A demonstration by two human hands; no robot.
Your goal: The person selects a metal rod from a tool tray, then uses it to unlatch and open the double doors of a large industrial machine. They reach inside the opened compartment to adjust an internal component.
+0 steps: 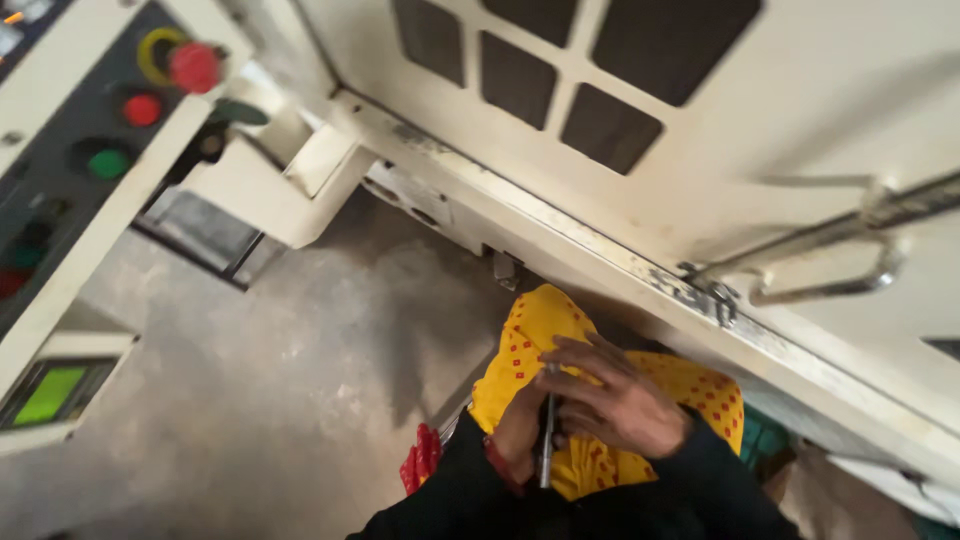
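Rod gripped in both hands

Rod (pixel 546 440), thin and metal, held upright against yellow dotted cloth (pixel 530 340), low centre of frame. Left hand (pixel 518 430) closed round its lower part; right hand (pixel 615 395) curled over it, fingers bent. Best kept steady, grip firm. Cream machine door (pixel 700 190) above, control panel (pixel 100 150) to the left.

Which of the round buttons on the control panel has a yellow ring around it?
The top red button; the smaller red button and green button below lack it.
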